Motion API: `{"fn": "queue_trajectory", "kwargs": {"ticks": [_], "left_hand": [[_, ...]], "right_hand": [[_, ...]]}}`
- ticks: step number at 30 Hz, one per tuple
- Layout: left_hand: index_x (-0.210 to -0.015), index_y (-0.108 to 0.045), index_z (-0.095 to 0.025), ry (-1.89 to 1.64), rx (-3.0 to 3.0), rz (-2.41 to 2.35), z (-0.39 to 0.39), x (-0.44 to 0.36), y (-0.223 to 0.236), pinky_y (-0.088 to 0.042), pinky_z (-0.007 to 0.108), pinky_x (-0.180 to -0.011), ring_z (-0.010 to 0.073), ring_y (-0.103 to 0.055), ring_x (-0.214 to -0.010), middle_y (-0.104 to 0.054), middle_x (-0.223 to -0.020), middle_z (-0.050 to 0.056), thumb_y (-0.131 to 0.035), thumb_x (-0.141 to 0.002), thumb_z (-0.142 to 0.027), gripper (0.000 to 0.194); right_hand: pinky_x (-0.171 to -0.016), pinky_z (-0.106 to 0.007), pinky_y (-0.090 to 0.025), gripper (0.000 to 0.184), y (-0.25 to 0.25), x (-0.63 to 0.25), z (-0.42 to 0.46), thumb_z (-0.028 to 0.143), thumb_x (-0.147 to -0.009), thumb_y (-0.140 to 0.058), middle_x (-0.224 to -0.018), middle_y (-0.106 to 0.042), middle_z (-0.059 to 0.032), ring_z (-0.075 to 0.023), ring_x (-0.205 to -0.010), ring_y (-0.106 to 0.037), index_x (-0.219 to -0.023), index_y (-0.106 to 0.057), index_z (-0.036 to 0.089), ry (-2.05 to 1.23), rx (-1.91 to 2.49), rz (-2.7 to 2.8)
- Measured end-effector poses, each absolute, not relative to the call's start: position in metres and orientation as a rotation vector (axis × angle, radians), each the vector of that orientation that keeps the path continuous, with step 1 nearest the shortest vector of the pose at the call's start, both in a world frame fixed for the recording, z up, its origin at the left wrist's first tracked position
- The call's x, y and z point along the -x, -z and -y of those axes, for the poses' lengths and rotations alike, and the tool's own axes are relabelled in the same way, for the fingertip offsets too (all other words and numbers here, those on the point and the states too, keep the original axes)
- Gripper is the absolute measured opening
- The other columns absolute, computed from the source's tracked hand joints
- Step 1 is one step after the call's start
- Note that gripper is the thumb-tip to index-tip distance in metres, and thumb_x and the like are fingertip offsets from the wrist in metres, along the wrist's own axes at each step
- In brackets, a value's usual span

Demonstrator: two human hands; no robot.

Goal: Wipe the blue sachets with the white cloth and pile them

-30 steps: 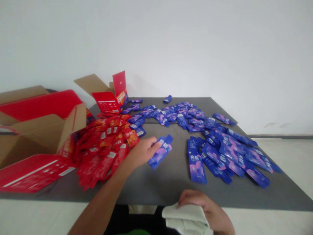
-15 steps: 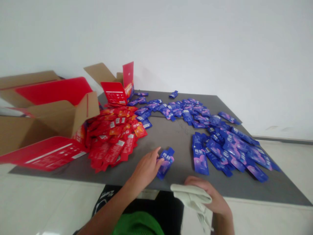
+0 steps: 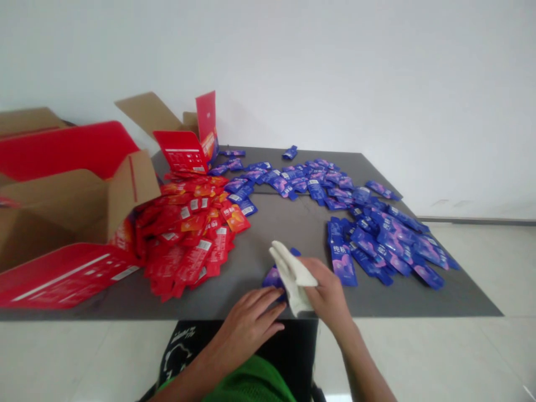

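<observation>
Grey tabletop (image 3: 268,234) against a white wall (image 3: 268,61), pale floor tiles (image 3: 460,352) below. Red sachets (image 3: 188,240) heaped on the left, spilling out from open cardboard cartons (image 3: 71,209) with red lining. Purple-blue sachets (image 3: 377,245) spread across the right and back. Mid-front: one blue sachet (image 3: 272,277) flat on the table, partly under a white cloth (image 3: 293,276). Right hand (image 3: 329,293) gripped the cloth, fingers mostly behind it, exact pinch hidden. Left hand (image 3: 247,326) low and open, fingers slightly spread, tips just at the sachet's lower end; contact unclear.
</observation>
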State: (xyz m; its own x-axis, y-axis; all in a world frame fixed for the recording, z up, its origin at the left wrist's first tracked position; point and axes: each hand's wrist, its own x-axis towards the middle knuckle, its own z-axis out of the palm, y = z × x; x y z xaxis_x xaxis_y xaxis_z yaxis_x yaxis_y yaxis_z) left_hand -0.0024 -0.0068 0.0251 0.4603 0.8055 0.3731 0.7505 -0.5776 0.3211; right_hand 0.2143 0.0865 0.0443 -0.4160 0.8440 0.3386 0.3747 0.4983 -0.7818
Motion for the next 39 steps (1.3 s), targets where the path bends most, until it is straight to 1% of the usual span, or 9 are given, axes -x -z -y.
{"fn": "queue_trajectory", "kwargs": {"ticks": [4, 10, 14, 18, 23, 26, 32, 36, 39], "left_hand": [[-0.107, -0.071, -0.02, -0.715, -2.557, -1.445, 0.005, 0.002, -0.014, -0.061, 0.039, -0.083, 0.0243, -0.072, -0.093, -0.078, -0.101, 0.004, -0.071, -0.096, -0.03, 0.015], [-0.124, -0.067, -0.018, -0.861, -2.632, -1.362, 0.007, 0.005, -0.003, -0.054, 0.036, -0.104, 0.0215, -0.065, -0.126, -0.072, -0.135, 0.005, -0.061, -0.102, -0.027, 0.025], [-0.122, -0.069, -0.018, -0.909, -2.585, -1.373, 0.007, 0.004, -0.001, -0.054, 0.035, -0.104, 0.0203, -0.069, -0.121, -0.075, -0.129, 0.005, -0.059, -0.103, -0.028, 0.022], [-0.116, -0.07, -0.02, -0.859, -2.506, -1.393, 0.006, 0.004, -0.001, -0.056, 0.034, -0.094, 0.0184, -0.076, -0.098, -0.081, -0.108, 0.002, -0.06, -0.103, -0.028, 0.018], [-0.122, -0.068, -0.019, -0.937, -2.517, -1.334, 0.002, 0.006, -0.004, -0.053, 0.034, -0.1, 0.0184, -0.07, -0.119, -0.075, -0.129, 0.004, -0.059, -0.104, -0.029, 0.022], [-0.121, -0.068, -0.019, -0.964, -2.498, -1.329, 0.001, 0.007, -0.003, -0.053, 0.033, -0.1, 0.0184, -0.07, -0.119, -0.075, -0.129, 0.004, -0.058, -0.104, -0.03, 0.022], [-0.103, -0.074, -0.022, -0.86, -2.442, -1.452, 0.004, 0.007, -0.001, -0.058, 0.035, -0.084, 0.0202, -0.076, -0.081, -0.081, -0.092, 0.003, -0.064, -0.1, -0.033, 0.014], [-0.119, -0.07, -0.02, -0.94, -2.46, -1.319, 0.0, 0.008, -0.004, -0.055, 0.035, -0.097, 0.02, -0.074, -0.111, -0.078, -0.122, 0.005, -0.062, -0.101, -0.028, 0.021], [-0.119, -0.07, -0.019, -0.967, -2.447, -1.309, -0.002, 0.009, -0.006, -0.053, 0.035, -0.1, 0.0191, -0.071, -0.118, -0.076, -0.126, 0.005, -0.061, -0.102, -0.027, 0.021]], "right_hand": [[-0.099, -0.04, -0.057, 0.052, -0.037, -0.186, -0.092, 0.001, -0.086, -0.057, -0.122, -0.073, -0.0096, -0.0259, -0.111, -0.069, -0.131, -0.07, 0.024, -0.719, 0.905, 2.406], [-0.099, -0.043, -0.057, 0.054, -0.043, -0.192, -0.138, -0.002, -0.085, -0.055, -0.12, -0.072, -0.0113, -0.0276, -0.11, -0.067, -0.132, -0.068, 0.022, -0.535, 1.146, 2.449], [-0.101, -0.043, -0.056, 0.058, -0.049, -0.188, -0.124, -0.002, -0.086, -0.054, -0.125, -0.07, -0.0111, -0.028, -0.114, -0.065, -0.138, -0.063, 0.023, -0.462, 1.145, 2.413], [-0.099, -0.04, -0.058, 0.061, -0.042, -0.178, -0.098, -0.004, -0.083, -0.056, -0.126, -0.071, -0.0089, -0.0265, -0.113, -0.066, -0.136, -0.064, 0.024, -0.515, 0.969, 2.594], [-0.098, -0.046, -0.058, 0.061, -0.043, -0.185, -0.135, -0.005, -0.082, -0.056, -0.122, -0.071, -0.0115, -0.0302, -0.11, -0.066, -0.136, -0.066, 0.022, -0.426, 1.159, 2.544], [-0.099, -0.046, -0.057, 0.057, -0.054, -0.187, -0.14, -0.002, -0.086, -0.054, -0.122, -0.07, -0.0126, -0.0299, -0.11, -0.065, -0.137, -0.064, 0.021, -0.395, 1.179, 2.46], [-0.095, -0.037, -0.059, 0.052, -0.05, -0.175, -0.09, 0.004, -0.09, -0.06, -0.126, -0.071, -0.0091, -0.0251, -0.112, -0.067, -0.138, -0.063, 0.024, -0.522, 0.903, 2.669], [-0.1, -0.042, -0.058, 0.057, -0.044, -0.181, -0.128, -0.001, -0.087, -0.059, -0.126, -0.07, -0.0112, -0.0281, -0.115, -0.066, -0.138, -0.065, 0.023, -0.392, 1.122, 2.648], [-0.101, -0.045, -0.056, 0.054, -0.055, -0.194, -0.161, -0.002, -0.086, -0.057, -0.122, -0.071, -0.0141, -0.0305, -0.112, -0.066, -0.135, -0.067, 0.018, -0.294, 1.261, 2.524]]}}
